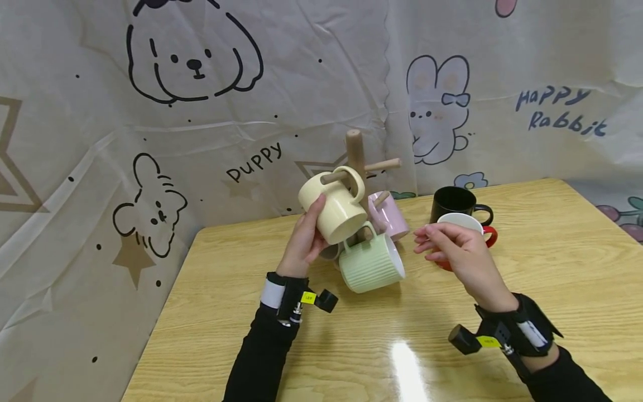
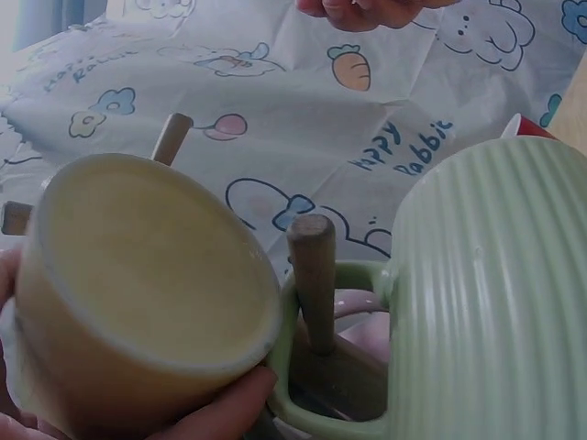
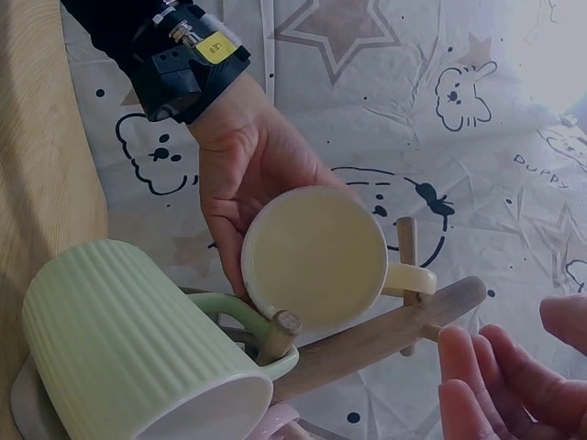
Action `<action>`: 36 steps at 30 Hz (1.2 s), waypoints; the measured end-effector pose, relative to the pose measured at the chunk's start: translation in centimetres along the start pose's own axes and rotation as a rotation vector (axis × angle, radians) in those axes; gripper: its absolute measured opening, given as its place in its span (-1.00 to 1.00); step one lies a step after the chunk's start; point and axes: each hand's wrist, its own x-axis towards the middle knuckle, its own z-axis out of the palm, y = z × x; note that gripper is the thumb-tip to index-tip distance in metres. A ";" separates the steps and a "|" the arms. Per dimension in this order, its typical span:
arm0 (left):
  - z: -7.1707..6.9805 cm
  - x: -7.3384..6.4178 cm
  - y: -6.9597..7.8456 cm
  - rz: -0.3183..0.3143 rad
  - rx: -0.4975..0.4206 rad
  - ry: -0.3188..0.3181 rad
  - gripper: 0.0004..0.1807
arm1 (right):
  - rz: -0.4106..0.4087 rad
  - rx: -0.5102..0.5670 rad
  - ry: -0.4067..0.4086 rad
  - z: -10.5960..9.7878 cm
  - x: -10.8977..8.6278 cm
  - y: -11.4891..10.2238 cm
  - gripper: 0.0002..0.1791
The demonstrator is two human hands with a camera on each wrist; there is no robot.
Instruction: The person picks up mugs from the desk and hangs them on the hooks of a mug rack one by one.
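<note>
My left hand [image 1: 303, 237] grips a cream mug [image 1: 334, 209] by its body, thumb and fingers round the side. The mug is tilted beside the post of a wooden mug tree [image 1: 355, 151]; a peg shows through its handle [image 1: 358, 184]. In the right wrist view the cream mug's base [image 3: 316, 257] faces the camera. A ribbed green mug [image 1: 372, 262] hangs by its handle from a lower peg [image 2: 312, 266], close to the left hand. My right hand [image 1: 462, 257] holds nothing, fingers loosely bent, in front of a white mug with a red handle [image 1: 459, 220].
Behind the green mug, a pink mug [image 1: 389, 215] hangs on the tree. A greyish mug [image 1: 330, 252] shows partly beneath the left hand. A black mug [image 1: 452, 201] stands at the back right of the wooden table [image 1: 226, 312]. A printed cloth [image 1: 301, 84] hangs behind.
</note>
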 end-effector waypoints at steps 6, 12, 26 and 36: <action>-0.2 -0.2 0.2 -0.031 0.083 0.001 -0.37 | 0.014 -0.003 -0.008 -0.1 0.0 0.2 -0.53; -0.5 -0.3 0.5 -0.033 0.137 -0.006 -0.33 | 0.011 -0.004 -0.020 0.0 -0.1 0.0 -0.54; -3.4 -2.1 1.4 -0.044 0.263 0.042 -0.25 | 0.015 -0.042 0.001 -0.4 0.4 0.7 -0.52; -7.5 -5.5 2.2 -0.021 0.296 0.127 -0.28 | -0.010 -0.049 0.067 -1.3 0.8 0.8 -0.54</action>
